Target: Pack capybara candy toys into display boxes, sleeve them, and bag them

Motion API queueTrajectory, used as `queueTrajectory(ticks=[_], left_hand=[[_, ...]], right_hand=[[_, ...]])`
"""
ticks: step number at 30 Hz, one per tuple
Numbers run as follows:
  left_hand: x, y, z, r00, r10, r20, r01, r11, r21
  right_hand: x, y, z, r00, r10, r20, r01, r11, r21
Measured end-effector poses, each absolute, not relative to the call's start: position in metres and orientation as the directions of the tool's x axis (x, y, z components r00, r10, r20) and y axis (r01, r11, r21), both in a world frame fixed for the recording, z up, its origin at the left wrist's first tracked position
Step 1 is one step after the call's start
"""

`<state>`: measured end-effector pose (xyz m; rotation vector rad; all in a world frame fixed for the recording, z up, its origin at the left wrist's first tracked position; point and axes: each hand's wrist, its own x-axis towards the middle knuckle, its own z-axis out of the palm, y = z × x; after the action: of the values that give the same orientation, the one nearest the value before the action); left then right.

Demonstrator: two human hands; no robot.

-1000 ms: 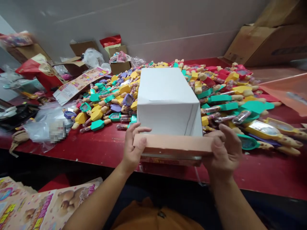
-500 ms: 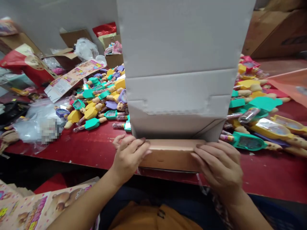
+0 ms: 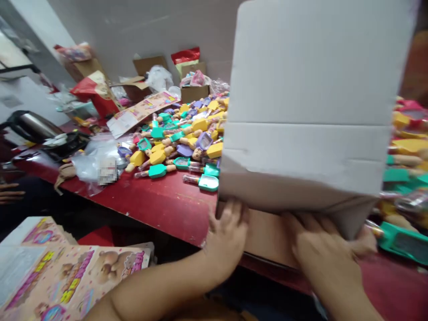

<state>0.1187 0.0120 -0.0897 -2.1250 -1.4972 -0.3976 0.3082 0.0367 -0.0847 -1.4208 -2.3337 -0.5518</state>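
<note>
A cardboard box (image 3: 309,89), part folded, stands at the table's front edge with its tall grey-white back panel upright. Its brown front wall (image 3: 269,232) lies low between my hands. My left hand (image 3: 227,236) grips the left end of that wall, fingers bent over it into the box. My right hand (image 3: 324,249) holds the right end likewise, its fingertips hidden inside and its thumb out by the right side panel. Motion blurs both hands slightly.
Many shovel-shaped toys (image 3: 157,170) in green, yellow and purple are heaped on the red table (image 3: 157,209) on both sides of the box. Flat printed cartons (image 3: 83,267) are stacked lower left. Plastic bags (image 3: 96,156) and a kettle (image 3: 36,125) stand left. Another person's hand (image 3: 11,192) shows at the far left.
The view has swung left, so the box appears farther right. My fingers have moved from the front wall's upper edge down into the box, and the wall is folded inward.
</note>
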Motion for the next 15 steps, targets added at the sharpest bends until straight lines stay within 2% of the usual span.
queueTrajectory(ticks=[3, 5, 8, 12, 15], left_hand=[[0.119, -0.002, -0.096, 0.438, 0.760, 0.480, 0.899, -0.375, -0.227], [0.120, -0.003, -0.099, 0.455, 0.769, 0.449, 0.890, -0.414, -0.193], [0.120, 0.006, -0.101, 0.443, 0.793, 0.418, 0.889, -0.449, -0.092], [0.118, 0.014, -0.099, 0.436, 0.843, 0.315, 0.884, -0.467, 0.028], [0.108, 0.012, -0.092, 0.583, 0.750, 0.313, 0.746, -0.647, 0.160]], right_hand=[[0.304, 0.027, -0.087, -0.490, 0.640, 0.592, 0.856, 0.482, 0.187], [0.300, 0.025, -0.092, -0.517, 0.567, 0.642, 0.815, 0.555, 0.166], [0.294, 0.034, -0.106, -0.631, 0.497, 0.596, 0.707, 0.685, 0.176], [0.299, 0.059, -0.127, -0.719, 0.466, 0.516, 0.640, 0.734, 0.228], [0.311, 0.073, -0.137, -0.759, 0.408, 0.507, 0.570, 0.793, 0.216]])
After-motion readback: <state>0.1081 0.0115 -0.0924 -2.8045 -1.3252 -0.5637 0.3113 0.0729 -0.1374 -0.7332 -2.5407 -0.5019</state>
